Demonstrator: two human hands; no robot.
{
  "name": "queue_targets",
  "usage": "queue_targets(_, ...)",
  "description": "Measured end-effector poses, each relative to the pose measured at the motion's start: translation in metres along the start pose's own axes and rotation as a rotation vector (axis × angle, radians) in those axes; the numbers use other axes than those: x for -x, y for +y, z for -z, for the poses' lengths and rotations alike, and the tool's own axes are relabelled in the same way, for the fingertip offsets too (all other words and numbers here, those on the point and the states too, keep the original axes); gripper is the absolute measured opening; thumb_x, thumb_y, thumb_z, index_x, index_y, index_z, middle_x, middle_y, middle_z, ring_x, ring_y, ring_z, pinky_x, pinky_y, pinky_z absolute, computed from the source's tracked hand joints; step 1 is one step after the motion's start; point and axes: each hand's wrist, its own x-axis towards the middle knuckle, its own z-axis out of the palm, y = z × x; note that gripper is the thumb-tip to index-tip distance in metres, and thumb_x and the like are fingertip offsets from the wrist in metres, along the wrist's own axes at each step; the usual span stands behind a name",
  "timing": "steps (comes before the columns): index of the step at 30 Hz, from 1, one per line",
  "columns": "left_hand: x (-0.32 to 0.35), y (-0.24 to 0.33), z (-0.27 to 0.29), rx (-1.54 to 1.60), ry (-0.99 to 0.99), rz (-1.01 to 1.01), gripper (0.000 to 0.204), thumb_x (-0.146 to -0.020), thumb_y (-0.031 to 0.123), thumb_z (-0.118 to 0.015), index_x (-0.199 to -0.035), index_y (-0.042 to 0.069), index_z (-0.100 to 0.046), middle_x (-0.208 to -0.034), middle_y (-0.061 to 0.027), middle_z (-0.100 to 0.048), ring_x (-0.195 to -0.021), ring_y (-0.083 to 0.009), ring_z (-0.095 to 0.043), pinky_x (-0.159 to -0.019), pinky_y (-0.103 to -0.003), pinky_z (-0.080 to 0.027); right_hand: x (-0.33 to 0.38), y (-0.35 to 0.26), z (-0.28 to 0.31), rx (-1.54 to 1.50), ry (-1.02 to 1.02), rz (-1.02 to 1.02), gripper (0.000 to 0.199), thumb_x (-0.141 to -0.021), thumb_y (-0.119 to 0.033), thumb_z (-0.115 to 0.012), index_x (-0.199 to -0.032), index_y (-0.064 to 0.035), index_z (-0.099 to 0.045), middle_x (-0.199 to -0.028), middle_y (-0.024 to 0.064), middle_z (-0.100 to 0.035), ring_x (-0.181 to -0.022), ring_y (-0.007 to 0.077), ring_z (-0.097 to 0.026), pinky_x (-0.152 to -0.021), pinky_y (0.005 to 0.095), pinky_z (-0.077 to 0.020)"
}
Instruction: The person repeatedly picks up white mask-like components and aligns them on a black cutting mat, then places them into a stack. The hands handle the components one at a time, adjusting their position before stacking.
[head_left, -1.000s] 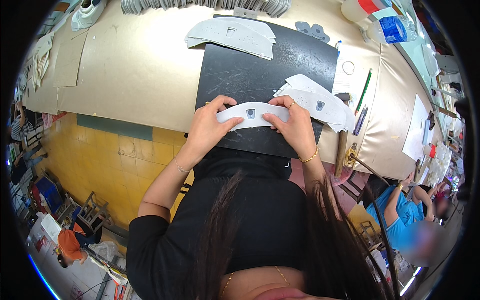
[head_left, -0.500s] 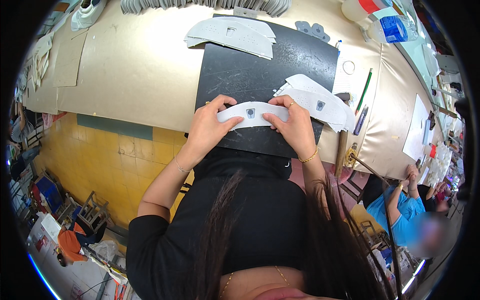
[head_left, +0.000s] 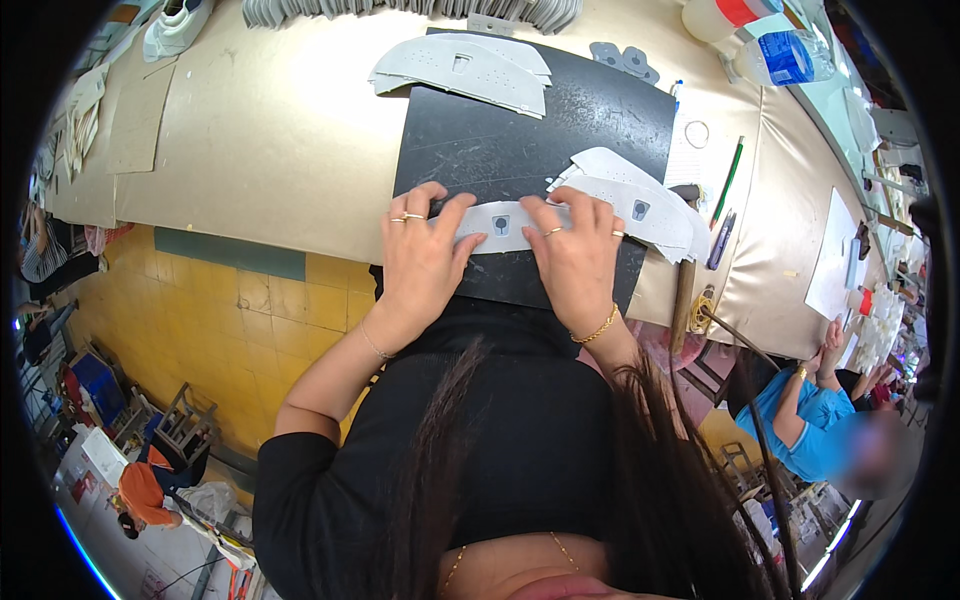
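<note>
A light grey curved shoe piece (head_left: 487, 219) with a small dark patch at its middle lies over the black mat (head_left: 480, 278). My left hand (head_left: 420, 258) grips its left end, fingers bent over the top and thumb at the near edge. At the right end my right hand (head_left: 578, 255) holds it, with the fingers curled on top; they hide that end. Just beyond my right hand rests a small stack of similar pieces (head_left: 675, 222), the top one also with a dark patch. Another stack (head_left: 425, 68) sits at the mat's far edge, showing a cutout without a patch.
A hammer (head_left: 684, 300), a pen (head_left: 721, 240) and a green pencil (head_left: 730, 183) lie right of the mat. Dark grey cutouts (head_left: 625, 62) are at its far right corner. Bottles (head_left: 790, 60) stand at the back right. A person in blue (head_left: 800, 420) sits at right.
My fingers have shifted from pinching the piece's ends to lying over its top. The piece has lowered or tilted slightly, and its right end is now covered.
</note>
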Motion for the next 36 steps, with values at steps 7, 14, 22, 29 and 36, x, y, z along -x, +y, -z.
queue_targets(7,0.009,-0.011,-0.013,0.058,-0.042,-0.299,0.025,-0.082,0.006,-0.07,-0.106,0.008,-0.071,-0.111,-0.0091,-0.061,-0.103,-0.0283,-0.057,-0.09,-0.042,-0.046,0.001,0.006,-0.005,-0.031,-0.101,0.204,0.04,-0.081,-0.013,-0.064,-0.118,-0.0231,-0.073,-0.115,-0.0007,-0.06,-0.106,0.0214,-0.054,-0.093,0.0394,-0.0377)
queue_targets(14,0.017,-0.014,-0.018,-0.094,-0.013,-0.482,0.033,-0.082,0.008,-0.064,-0.114,0.01,-0.072,-0.111,-0.0089,-0.062,-0.105,-0.0267,-0.057,-0.092,-0.044,-0.045,-0.004,0.009,-0.005,-0.027,-0.116,0.255,0.034,-0.082,-0.017,-0.065,-0.116,-0.0205,-0.07,-0.113,-0.0011,-0.06,-0.104,0.0199,-0.054,-0.091,0.0389,-0.0386)
queue_targets(22,0.0,-0.021,0.007,0.09,-0.247,-0.433,0.04,-0.077,-0.001,-0.061,-0.115,0.007,-0.072,-0.108,-0.0103,-0.063,-0.105,-0.0288,-0.058,-0.091,-0.042,-0.044,-0.011,0.01,-0.001,-0.084,-0.164,0.086,0.038,-0.083,-0.015,-0.072,-0.12,-0.0128,-0.064,-0.104,0.0059,-0.058,-0.101,0.0245,-0.055,-0.089,0.0414,-0.039)
queue_targets(29,-0.088,-0.057,0.032,0.325,0.009,-0.26,0.029,-0.092,-0.001,-0.062,-0.121,0.003,-0.068,-0.102,-0.0149,-0.067,-0.098,-0.032,-0.064,-0.09,-0.039,-0.05,-0.013,0.015,-0.001,-0.046,-0.091,0.14,0.012,-0.083,-0.01,-0.061,-0.096,-0.0103,-0.062,-0.098,0.005,-0.059,-0.098,0.0229,-0.057,-0.085,0.0386,-0.0407)
queue_targets(36,-0.165,-0.093,0.016,-0.078,-0.125,-0.257,0.041,-0.095,0.009,-0.063,-0.135,0.001,-0.058,-0.13,-0.0174,-0.059,-0.117,-0.0351,-0.057,-0.101,-0.042,-0.046,0.002,0.018,0.013,-0.259,-0.182,0.117,0.015,-0.086,-0.007,-0.058,-0.101,-0.0063,-0.055,-0.09,0.0112,-0.067,-0.08,0.0294,-0.07,-0.069,0.0419,-0.0524)
